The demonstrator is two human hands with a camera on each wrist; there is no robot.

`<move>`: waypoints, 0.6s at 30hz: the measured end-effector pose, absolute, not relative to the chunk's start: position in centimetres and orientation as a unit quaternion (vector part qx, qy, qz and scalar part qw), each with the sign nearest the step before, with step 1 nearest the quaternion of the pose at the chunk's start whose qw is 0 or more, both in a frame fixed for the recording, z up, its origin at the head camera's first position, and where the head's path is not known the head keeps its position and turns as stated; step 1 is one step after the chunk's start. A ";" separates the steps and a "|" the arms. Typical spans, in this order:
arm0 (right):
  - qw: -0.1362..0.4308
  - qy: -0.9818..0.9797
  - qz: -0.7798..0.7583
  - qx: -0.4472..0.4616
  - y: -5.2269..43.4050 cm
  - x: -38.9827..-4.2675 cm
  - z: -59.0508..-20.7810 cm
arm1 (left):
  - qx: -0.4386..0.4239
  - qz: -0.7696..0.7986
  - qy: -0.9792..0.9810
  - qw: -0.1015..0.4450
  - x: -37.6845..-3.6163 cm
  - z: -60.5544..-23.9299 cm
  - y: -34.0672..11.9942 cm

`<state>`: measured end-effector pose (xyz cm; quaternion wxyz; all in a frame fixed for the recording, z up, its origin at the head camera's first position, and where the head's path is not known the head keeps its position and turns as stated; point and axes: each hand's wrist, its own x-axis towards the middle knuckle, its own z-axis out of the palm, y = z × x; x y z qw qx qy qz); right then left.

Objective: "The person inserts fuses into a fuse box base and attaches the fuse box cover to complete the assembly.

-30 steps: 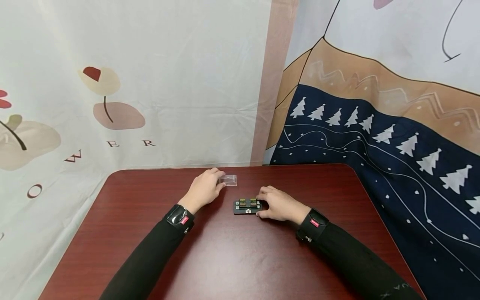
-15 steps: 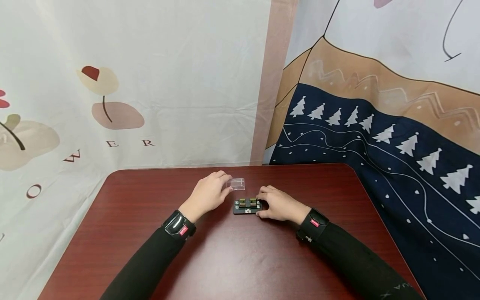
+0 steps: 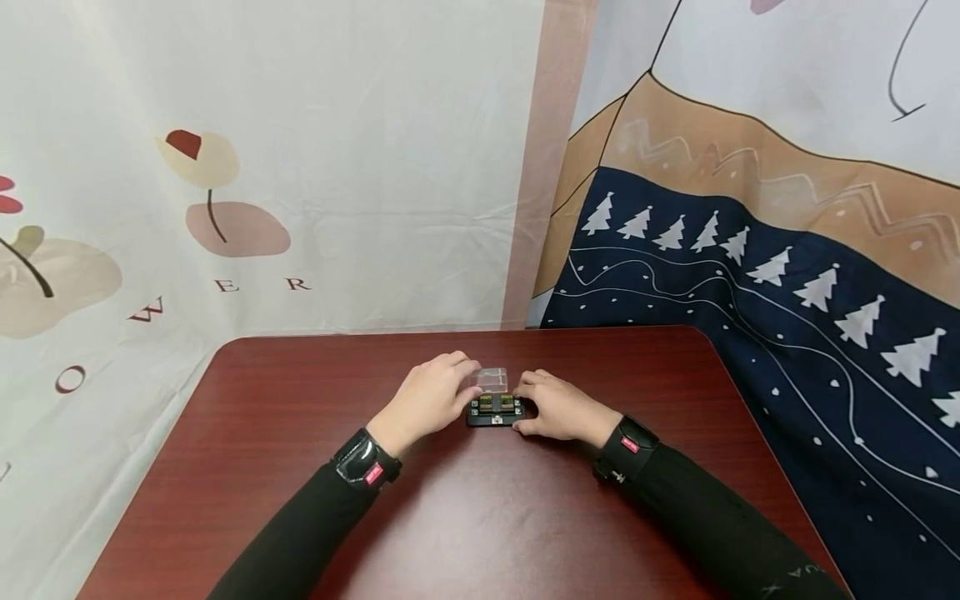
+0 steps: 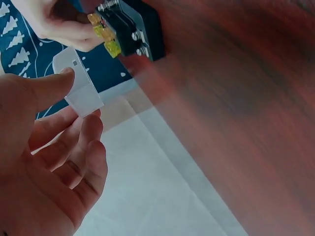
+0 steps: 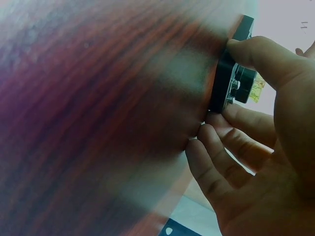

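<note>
In my left hand (image 3: 426,398) I pinch a clear plastic cover (image 3: 491,380) between thumb and fingers. It is a small see-through box shape, held just above and behind a black fuse block (image 3: 496,422). Yellow and orange translucent fuses (image 4: 111,48) and screw terminals show on the block in the left wrist view. The block lies on the table, and my right hand (image 3: 561,407) grips its right end, thumb at the near edge and fingers at the far edge. The right wrist view shows the thumb and fingertips on the block's black base (image 5: 224,81).
A dark red wooden table (image 3: 495,517) with rounded far corners is under both hands. Behind it hangs a pale printed curtain (image 3: 375,167), with a navy, tree-patterned part (image 3: 675,275) at the right.
My left hand has carried the clear cover rightward and nearer, from left of and behind the fuse block to just over its far side. My right hand stays on the block.
</note>
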<state>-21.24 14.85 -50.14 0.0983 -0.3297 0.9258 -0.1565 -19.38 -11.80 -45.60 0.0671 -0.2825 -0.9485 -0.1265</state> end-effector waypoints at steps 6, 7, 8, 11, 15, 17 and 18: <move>0.086 0.924 -0.162 -0.336 14.9 -21.4 -50.4 | -0.298 -0.119 -0.945 0.063 -19.1 -46.0 -11.3; 0.085 0.923 -0.165 -0.337 14.9 -21.4 -50.4 | -0.300 -0.116 -0.945 0.062 -19.1 -46.1 -11.3; 0.085 0.923 -0.167 -0.337 14.9 -21.4 -50.4 | -0.301 -0.114 -0.945 0.061 -19.1 -46.2 -11.3; 0.089 0.923 -0.170 -0.335 14.9 -21.5 -50.4 | -0.301 -0.117 -0.944 0.060 -19.0 -46.5 -11.1; 0.091 0.922 -0.171 -0.336 15.0 -21.5 -50.3 | -0.306 -0.123 -0.943 0.054 -18.8 -46.8 -11.0; 0.092 0.921 -0.171 -0.337 15.0 -21.5 -50.3 | -0.308 -0.121 -0.942 0.052 -18.7 -47.0 -10.9; 0.091 0.921 -0.173 -0.337 15.0 -21.5 -50.3 | -0.308 -0.121 -0.942 0.051 -18.6 -47.1 -10.9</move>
